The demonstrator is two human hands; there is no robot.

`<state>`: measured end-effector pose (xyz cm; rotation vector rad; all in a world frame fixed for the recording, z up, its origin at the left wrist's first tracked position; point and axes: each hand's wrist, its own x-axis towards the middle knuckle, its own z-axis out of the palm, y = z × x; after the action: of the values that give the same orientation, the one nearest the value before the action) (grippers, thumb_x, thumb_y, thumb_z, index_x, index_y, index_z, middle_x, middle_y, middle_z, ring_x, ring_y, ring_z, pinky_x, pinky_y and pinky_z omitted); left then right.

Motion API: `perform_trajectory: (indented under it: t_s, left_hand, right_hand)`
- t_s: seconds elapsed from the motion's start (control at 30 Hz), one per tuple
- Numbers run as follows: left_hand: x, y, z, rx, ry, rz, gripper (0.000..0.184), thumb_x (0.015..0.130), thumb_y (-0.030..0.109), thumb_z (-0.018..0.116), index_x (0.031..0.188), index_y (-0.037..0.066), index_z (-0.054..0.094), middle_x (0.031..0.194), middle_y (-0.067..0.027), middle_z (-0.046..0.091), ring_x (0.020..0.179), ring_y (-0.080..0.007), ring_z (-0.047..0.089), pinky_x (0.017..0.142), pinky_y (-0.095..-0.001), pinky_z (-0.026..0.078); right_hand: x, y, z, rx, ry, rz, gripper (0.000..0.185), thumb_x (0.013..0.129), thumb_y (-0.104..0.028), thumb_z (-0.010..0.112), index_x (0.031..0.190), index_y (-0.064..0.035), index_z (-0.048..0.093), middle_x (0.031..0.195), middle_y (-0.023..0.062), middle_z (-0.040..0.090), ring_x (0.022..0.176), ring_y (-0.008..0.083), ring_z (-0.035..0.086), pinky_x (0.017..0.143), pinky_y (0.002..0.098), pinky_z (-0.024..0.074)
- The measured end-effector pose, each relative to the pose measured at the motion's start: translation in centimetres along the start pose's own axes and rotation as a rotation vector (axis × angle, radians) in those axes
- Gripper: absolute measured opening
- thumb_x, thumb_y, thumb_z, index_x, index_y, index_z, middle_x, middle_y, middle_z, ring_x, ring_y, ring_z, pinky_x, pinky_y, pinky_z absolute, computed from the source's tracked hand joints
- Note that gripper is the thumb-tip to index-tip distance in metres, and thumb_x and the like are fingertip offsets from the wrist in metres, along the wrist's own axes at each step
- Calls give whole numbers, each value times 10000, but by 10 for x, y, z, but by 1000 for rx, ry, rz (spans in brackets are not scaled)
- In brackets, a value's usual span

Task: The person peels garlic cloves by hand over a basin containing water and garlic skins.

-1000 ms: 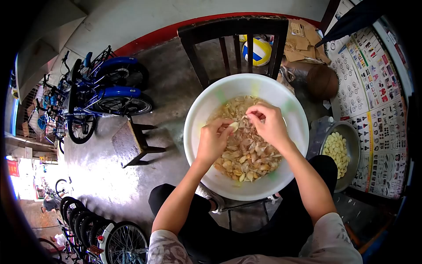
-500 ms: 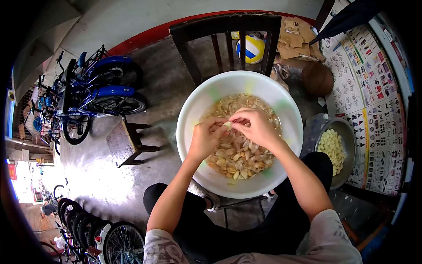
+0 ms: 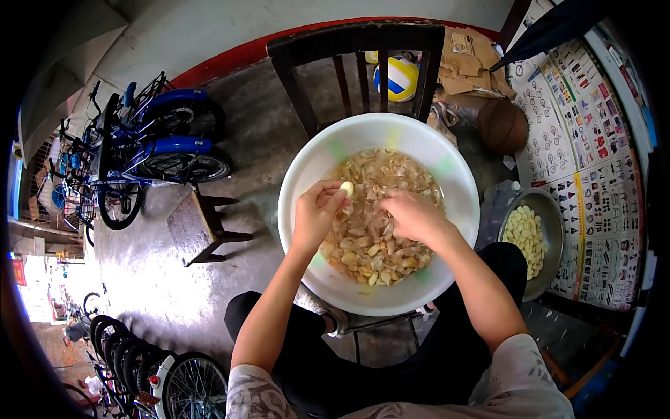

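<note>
A pale, peeled garlic clove [image 3: 347, 188] is pinched between the thumb and fingers of my left hand [image 3: 316, 215], over the left part of a white plastic basin [image 3: 301, 174]. Brownish water in the basin carries many loose garlic skins [image 3: 384, 167], with garlic cloves [image 3: 373, 264] heaped toward the near side. My right hand [image 3: 413, 218] hangs just above the skins, its fingers curled together and pointing down. The fingertips are slightly blurred, and whatever they may hold is hidden.
At the right, a metal bowl [image 3: 556, 230] holds many peeled cloves. The basin stands before a dark wooden chair back [image 3: 356, 38]. A small stool [image 3: 199, 227] and blue bicycles [image 3: 178, 150] are to the left. A volleyball [image 3: 398, 78] and basketball [image 3: 502, 126] lie behind.
My hands were together at the garlic clove and have come apart. The left keeps the clove, moved slightly left; the right has shifted right and down toward the skins.
</note>
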<state>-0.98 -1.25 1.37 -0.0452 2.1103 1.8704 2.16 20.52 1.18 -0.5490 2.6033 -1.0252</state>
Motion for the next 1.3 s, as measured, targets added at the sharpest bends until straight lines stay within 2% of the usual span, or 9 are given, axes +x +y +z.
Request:
perform_trajectory:
  t_s: [0.03,0.13,0.3,0.43,0.6,0.7,0.83,0.97,1.3]
  left_hand:
    - [0,1,1,-85,-16,-38,258,960,70,624,1187,-50,605,1052,-102,689,904,-151,689,789,-249,559]
    - [-3,8,2,-107,-31,-45,284,980,83,593,1239,-33,588,1068,-78,648,932,-145,667,827,-248,553]
    - [3,-2,-1,-16,37,-8,295,994,63,517,1271,2,599,979,-63,645,852,-130,652,746,-257,529]
    - [11,-5,-8,-71,12,-104,225,997,137,561,1192,26,575,1009,-40,599,923,-129,630,850,-264,542]
    - [18,-5,-12,-186,24,-70,117,977,147,506,1045,58,542,912,-22,611,709,-82,522,628,-229,418]
    - [18,-9,-18,-136,-2,-119,122,954,117,497,1053,61,543,888,-14,589,696,-80,509,637,-228,424]
    - [15,-11,-24,36,-52,-102,152,923,68,460,1011,26,576,864,-17,569,711,-95,537,635,-243,444]
    - [16,-13,-23,46,-42,-50,196,901,27,426,999,-33,585,789,-57,591,684,-134,575,640,-291,492]
    - [25,23,-50,69,-54,-90,221,949,174,509,982,5,647,734,11,527,639,-82,488,592,-245,427]
  right_hand:
    - [-3,3,4,-365,206,-23,155,842,31,596,950,-16,697,902,130,711,840,297,682,788,349,536]
    - [12,2,1,40,268,72,204,807,64,577,934,-17,715,846,140,723,782,310,697,732,365,546]
    - [15,18,12,90,230,188,161,746,54,644,855,-30,727,788,145,710,745,311,693,708,394,548]
    - [11,31,40,-6,88,323,108,708,35,695,768,-50,723,787,146,703,781,314,692,725,412,556]
    - [10,29,47,-268,-21,402,114,712,37,686,777,-43,736,778,146,694,758,308,691,709,404,564]
    - [11,33,49,-416,102,341,87,742,42,700,804,-17,711,813,178,687,811,344,691,715,445,577]
    - [10,2,24,-428,383,-53,148,747,71,661,843,-27,716,916,140,692,846,326,691,701,438,578]
    - [7,-7,27,-197,161,154,179,715,49,684,860,-50,713,780,110,705,733,298,691,680,407,569]
    - [13,9,49,-94,226,231,231,704,59,671,906,-39,724,718,125,693,689,293,690,670,388,559]
